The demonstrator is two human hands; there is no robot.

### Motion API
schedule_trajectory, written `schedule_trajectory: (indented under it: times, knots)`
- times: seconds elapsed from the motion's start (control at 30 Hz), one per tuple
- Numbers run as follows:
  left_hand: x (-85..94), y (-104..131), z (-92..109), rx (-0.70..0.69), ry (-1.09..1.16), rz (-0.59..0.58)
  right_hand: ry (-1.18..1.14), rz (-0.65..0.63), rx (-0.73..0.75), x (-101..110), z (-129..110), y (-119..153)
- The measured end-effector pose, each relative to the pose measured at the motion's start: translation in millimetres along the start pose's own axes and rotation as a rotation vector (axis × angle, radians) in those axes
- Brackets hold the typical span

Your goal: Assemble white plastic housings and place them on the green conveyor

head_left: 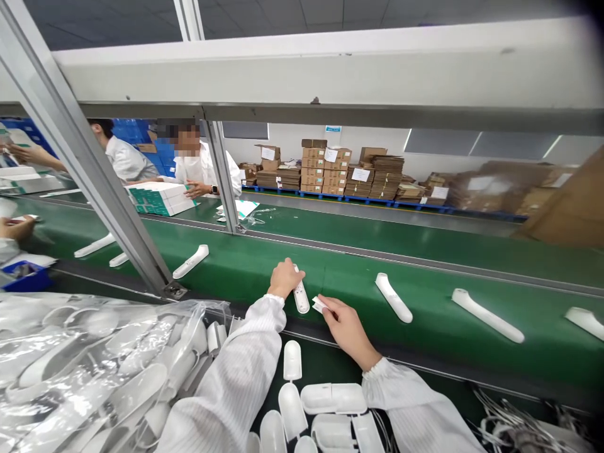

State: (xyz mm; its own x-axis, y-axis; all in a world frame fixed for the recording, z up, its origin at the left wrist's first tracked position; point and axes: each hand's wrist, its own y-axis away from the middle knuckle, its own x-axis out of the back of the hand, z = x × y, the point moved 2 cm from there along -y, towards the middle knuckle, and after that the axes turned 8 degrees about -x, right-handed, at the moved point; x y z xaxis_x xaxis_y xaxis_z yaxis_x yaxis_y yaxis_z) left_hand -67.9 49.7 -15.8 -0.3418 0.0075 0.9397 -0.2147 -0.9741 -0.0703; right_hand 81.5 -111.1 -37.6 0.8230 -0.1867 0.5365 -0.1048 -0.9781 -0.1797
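My left hand [285, 278] is closed around the upper end of a long white plastic housing [301, 298] on the green conveyor belt [340, 277]. Small details show inside the housing's open face. Just to its right, my right hand [346, 324] pinches a small white plastic piece [319, 304] between thumb and fingers, apart from the housing. Below my hands lie several rounded white covers [292, 360] on the dark near surface. More white housings rest on the belt, one [394, 298] to the right and another [191, 262] to the left.
A clear plastic bag [94, 371] full of white parts fills the near left. Thin cables [514, 415] lie at the near right. A metal post [99, 163] stands left of my hands. Across the belt, a co-worker [207, 167] is beside white-and-green boxes [160, 198].
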Motion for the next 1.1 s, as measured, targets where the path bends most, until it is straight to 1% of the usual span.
schedule_trajectory:
  times: [0.1,0.2,0.3,0.5,0.6,0.7,0.77,0.93,1.03,1.1]
  knots:
    - [-12.7,4.8,11.0,-0.005,-0.004,-0.024,0.115,0.036,0.018,0.3,2.1,-0.2]
    - [-19.9,9.8,16.2,0.017,-0.034,-0.02,0.205,0.014,0.026,-1.7,3.6,0.3]
    - [-22.7,13.4,22.2,-0.007,-0.068,-0.006,0.25,-0.024,0.07,-3.8,2.2,2.0]
    - [-23.3,17.2,28.1,-0.036,-0.08,-0.022,0.241,-0.094,0.124,-3.5,1.5,3.1]
    - [-24.8,18.0,29.1,-0.072,-0.081,-0.023,0.286,-0.076,0.079,-2.2,5.0,1.5]
    - [-26.8,17.6,30.7,-0.143,-0.069,-0.04,0.409,-0.026,0.035,1.0,8.6,-0.2]
    - [-27.2,16.7,31.4,-0.191,-0.05,-0.063,0.473,-0.017,0.03,4.0,11.5,-1.3]
    - [-25.5,14.6,32.6,-0.291,-0.033,-0.11,0.482,-0.048,-0.042,13.8,24.6,-4.4]
    - [-27.0,16.9,35.8,-0.314,-0.026,-0.104,0.478,-0.052,-0.073,18.3,28.0,-5.3]
    - [-29.1,20.6,39.3,-0.315,-0.008,-0.095,0.491,-0.034,-0.092,19.6,25.5,-5.4]
